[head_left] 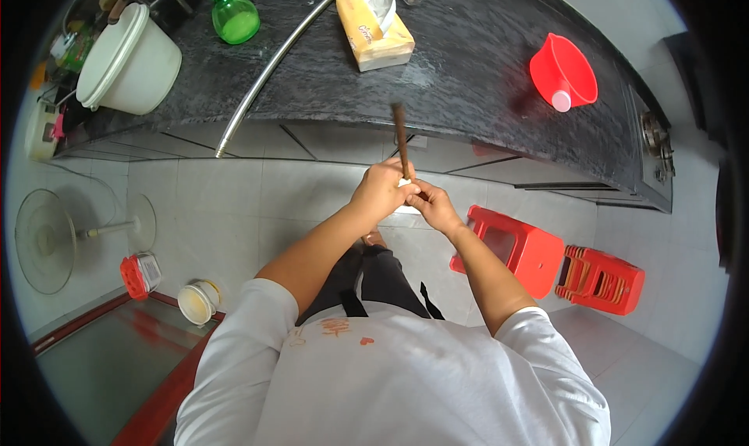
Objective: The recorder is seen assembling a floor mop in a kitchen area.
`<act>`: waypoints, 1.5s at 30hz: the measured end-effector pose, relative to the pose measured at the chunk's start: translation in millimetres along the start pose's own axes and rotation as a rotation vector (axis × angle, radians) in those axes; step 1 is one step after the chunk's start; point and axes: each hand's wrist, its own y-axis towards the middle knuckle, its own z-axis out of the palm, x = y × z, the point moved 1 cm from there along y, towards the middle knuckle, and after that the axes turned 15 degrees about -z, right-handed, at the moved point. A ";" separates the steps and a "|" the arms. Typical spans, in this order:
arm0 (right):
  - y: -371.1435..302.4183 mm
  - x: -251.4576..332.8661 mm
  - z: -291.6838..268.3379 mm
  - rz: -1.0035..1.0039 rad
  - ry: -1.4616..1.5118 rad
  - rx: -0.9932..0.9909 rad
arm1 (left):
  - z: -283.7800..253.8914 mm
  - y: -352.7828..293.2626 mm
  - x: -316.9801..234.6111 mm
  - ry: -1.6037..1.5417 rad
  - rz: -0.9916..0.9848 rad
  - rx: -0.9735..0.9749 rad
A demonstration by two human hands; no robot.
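My left hand (381, 189) is closed round the lower end of a long, narrow brown stick (401, 138). The stick points up and away from me, toward the counter's front edge. A small white piece (404, 182) shows at the stick's base, between my hands; its kind I cannot make out. Close beside it, my right hand (437, 209) is closed in a pinch, its fingertips touching the left hand's fingers. What the right fingers grip is hidden. Both hands are in front of my body, off the counter.
On the dark counter (468, 64) are a white bucket (148, 72), a green spray bottle (236, 19), a silver pipe (273, 62) jutting past the edge, a tissue pack (374, 33) and a red dipper (573, 68). Red stools (538, 259) stand right, a fan (47, 242) left.
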 end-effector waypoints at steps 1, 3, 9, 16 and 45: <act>2.5 3.1 0.6 0.000 -0.003 0.011 | -0.6 2.3 -1.7 0.049 0.012 -0.015; 9.2 9.7 -1.6 -0.043 -0.067 0.028 | -3.7 8.8 -4.6 0.029 0.019 -0.037; 14.5 18.7 1.8 -0.076 -0.103 -0.003 | -8.3 14.4 -31.9 0.144 0.002 0.062; 15.3 39.7 3.2 -0.055 -0.210 0.096 | 5.3 5.5 -12.5 0.000 -0.097 -0.080; 34.0 144.2 -46.1 -0.012 -0.161 0.417 | 47.6 6.4 57.2 -0.545 -0.110 0.460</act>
